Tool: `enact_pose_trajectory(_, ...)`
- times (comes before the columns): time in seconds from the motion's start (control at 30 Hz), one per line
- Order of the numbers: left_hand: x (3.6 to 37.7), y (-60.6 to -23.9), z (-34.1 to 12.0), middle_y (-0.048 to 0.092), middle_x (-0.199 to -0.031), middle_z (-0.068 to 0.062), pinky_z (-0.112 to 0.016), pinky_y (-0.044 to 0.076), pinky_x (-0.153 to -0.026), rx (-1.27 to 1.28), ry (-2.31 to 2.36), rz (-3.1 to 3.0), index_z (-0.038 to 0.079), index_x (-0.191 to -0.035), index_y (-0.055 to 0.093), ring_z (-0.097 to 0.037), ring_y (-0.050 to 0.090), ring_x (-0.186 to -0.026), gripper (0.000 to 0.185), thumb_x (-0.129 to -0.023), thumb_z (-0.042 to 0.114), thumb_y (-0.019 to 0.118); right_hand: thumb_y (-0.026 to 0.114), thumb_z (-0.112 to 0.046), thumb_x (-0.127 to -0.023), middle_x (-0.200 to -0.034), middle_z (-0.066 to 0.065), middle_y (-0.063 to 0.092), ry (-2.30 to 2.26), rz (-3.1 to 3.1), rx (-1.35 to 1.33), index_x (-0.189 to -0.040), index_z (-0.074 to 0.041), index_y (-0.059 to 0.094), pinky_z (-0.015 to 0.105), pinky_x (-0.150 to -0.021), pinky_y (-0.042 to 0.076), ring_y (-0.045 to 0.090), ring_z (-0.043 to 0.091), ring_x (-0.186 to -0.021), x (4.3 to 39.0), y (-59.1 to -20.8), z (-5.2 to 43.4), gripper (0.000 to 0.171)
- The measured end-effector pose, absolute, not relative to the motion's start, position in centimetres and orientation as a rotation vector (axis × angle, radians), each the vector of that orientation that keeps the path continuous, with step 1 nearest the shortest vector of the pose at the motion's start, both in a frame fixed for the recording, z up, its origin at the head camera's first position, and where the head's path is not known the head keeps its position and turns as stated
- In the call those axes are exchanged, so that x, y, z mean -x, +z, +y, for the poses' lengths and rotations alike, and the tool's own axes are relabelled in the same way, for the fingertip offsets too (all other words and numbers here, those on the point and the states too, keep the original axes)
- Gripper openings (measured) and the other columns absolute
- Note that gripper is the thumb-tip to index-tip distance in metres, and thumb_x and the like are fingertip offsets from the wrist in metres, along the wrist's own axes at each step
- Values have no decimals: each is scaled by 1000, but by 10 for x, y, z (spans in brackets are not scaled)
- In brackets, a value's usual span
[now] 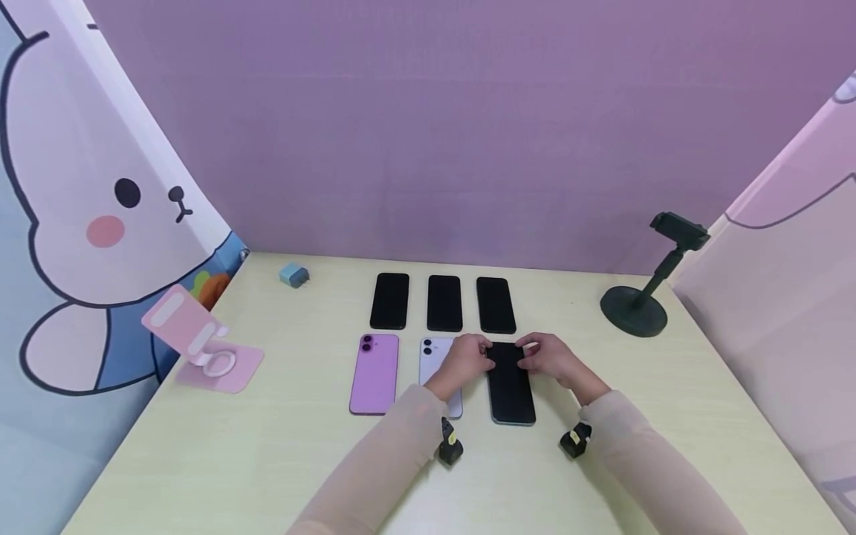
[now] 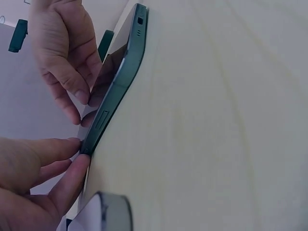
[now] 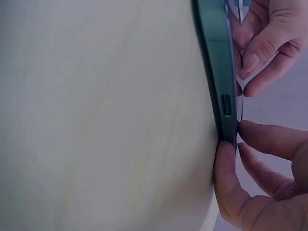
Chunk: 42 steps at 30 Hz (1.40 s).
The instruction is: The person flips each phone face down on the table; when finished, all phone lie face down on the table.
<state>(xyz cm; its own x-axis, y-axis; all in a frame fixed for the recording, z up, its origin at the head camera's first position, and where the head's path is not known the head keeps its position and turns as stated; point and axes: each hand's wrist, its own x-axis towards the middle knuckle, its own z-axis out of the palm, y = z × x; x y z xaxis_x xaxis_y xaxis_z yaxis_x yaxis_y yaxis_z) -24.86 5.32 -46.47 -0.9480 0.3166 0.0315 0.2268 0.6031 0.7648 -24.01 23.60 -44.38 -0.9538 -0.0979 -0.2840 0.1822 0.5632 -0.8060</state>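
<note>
A dark green phone [image 1: 510,386] lies screen up on the pale table [image 1: 281,461], third in the near row. Both hands meet at its far end. My left hand [image 1: 483,355] pinches the far left corner, with the thumb against the side edge and a finger on the glass; the left wrist view shows this hand [image 2: 72,154] at the phone's [image 2: 118,82] corner. My right hand [image 1: 528,355] pinches the far right corner the same way, and the right wrist view has it [image 3: 236,137] on the phone's edge [image 3: 216,62]. The phone still rests on the table.
Three black phones [image 1: 444,302] form the far row. A purple phone [image 1: 375,373] and a pale lavender phone [image 1: 435,353] lie face down left of the green one. A pink folding stand [image 1: 200,345], a blue charger [image 1: 293,276] and a black phone holder [image 1: 635,308] stand around.
</note>
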Motion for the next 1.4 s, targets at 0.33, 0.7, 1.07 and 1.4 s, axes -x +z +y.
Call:
enact_pose_trajectory(0.33,249,-467,55,54,-72,2,-21,43,-65,-444,1285,2720,2,-99,67,-12,51,-69,28,-72,7,74,64,8,-75,-88,15,53,-1348,2508,-75,-112,8,53,30,-62,50,55,17,-67,240,-440,234,38)
enact_pose_trajectory(0.7,248,-469,58,54,-72,1,-21,43,-64,-441,1343,2727,1,-97,66,-12,51,-68,24,-74,4,70,61,7,-78,-93,16,50,-1531,2434,-1,-116,13,48,29,-67,50,53,16,-74,243,-432,242,41)
enact_pose_trajectory(1.07,242,-473,69,61,-87,-5,-23,44,-68,-465,1482,2711,5,-106,63,-11,54,-74,27,-80,14,67,58,4,-84,-109,24,47,-1805,2216,50,-124,15,39,27,-76,48,56,16,-85,240,-422,241,46)
enact_pose_trajectory(1.4,235,-470,79,60,-91,-5,-23,49,-55,-377,1916,2433,8,-112,60,-11,60,-73,27,-86,16,62,46,11,-87,-116,30,42,-1949,2039,107,-127,17,34,31,-82,46,57,19,-91,239,-422,242,41)
